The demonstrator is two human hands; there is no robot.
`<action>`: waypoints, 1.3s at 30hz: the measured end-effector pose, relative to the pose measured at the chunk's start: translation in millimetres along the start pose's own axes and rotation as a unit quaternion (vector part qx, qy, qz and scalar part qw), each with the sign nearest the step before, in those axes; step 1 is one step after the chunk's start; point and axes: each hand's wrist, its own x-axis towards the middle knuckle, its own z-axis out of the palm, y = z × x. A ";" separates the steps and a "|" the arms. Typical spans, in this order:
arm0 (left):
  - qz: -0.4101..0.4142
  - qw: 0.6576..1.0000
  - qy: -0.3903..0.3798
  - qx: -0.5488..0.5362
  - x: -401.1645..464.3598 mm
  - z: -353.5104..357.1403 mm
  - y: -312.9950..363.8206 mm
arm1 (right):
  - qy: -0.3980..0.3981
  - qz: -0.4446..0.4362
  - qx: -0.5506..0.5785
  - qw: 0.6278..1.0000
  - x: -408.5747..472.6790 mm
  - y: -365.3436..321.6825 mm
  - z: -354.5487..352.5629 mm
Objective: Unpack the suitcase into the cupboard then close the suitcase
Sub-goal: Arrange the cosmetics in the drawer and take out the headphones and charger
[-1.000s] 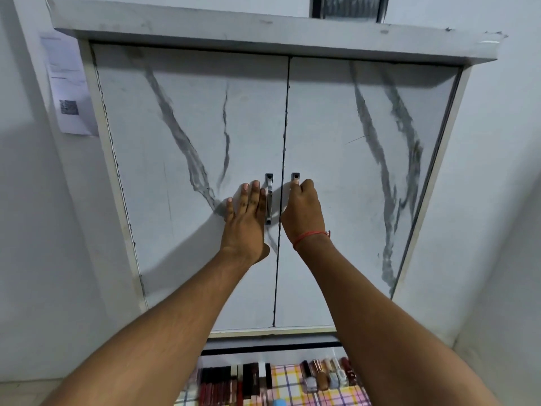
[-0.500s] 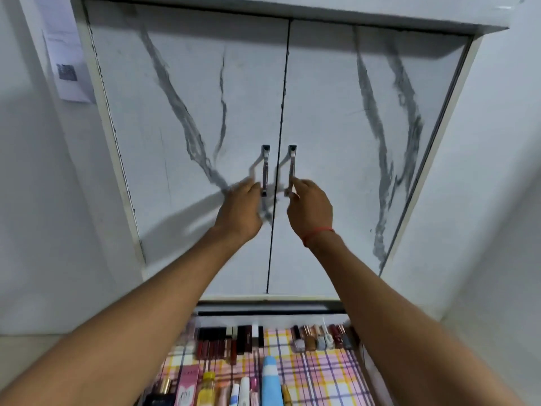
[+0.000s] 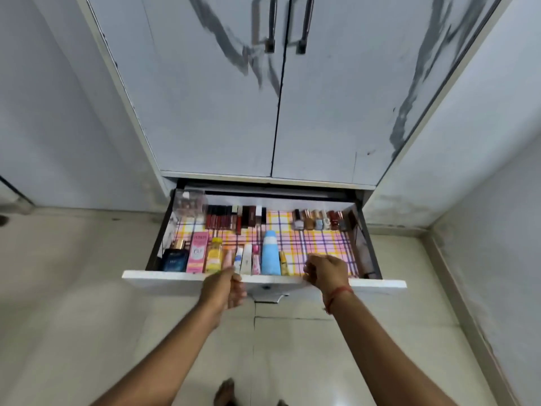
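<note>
Below, both hands grip open drawer [image 3: 164, 281] front; pale tiled floor [image 3: 73, 317].

soft, even indoor light, a bit dim and bluish. motion blur smears the cupboard doors [image 3: 222, 92] and their handles [image 3: 288, 23]; the left hand [image 3: 224, 288] is blurred too. wide-angle distortion bends the walls at the edges. faint glare on the floor tiles [image 3: 330, 399].
</note>
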 end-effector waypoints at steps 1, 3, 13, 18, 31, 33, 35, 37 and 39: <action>-0.035 0.999 0.006 -0.028 0.4 -2.0 -13.2 | 0.027 0.034 0.008 0.999 -1.4 10.4 -2.9; -0.084 0.991 0.043 -0.094 -0.2 -5.2 -30.0 | 0.098 0.081 0.044 0.991 -2.7 25.1 -5.6; -0.083 0.944 0.084 -0.307 3.7 -0.7 26.9 | 0.198 0.185 0.174 0.947 8.4 27.5 -2.6; -0.096 0.938 0.074 -0.325 14.6 -5.7 35.7 | 0.245 0.127 0.194 0.941 15.3 36.6 6.3; -0.052 0.926 0.042 -0.372 60.5 7.7 74.9 | 0.218 0.112 0.237 0.940 48.1 -15.9 38.6; -0.047 0.923 0.042 -0.379 71.1 12.0 80.9 | 0.243 0.132 0.219 0.936 60.9 -22.0 40.8; -0.040 0.923 0.039 -0.380 81.4 15.3 87.3 | 0.255 0.142 0.211 0.933 69.7 -27.1 47.4; -0.035 0.919 0.042 -0.390 91.5 19.2 94.9 | 0.226 0.125 0.210 0.943 78.2 -31.5 49.3; -0.024 0.912 0.043 -0.407 97.7 23.1 104.2 | 0.185 0.113 0.255 0.942 88.3 -35.0 49.7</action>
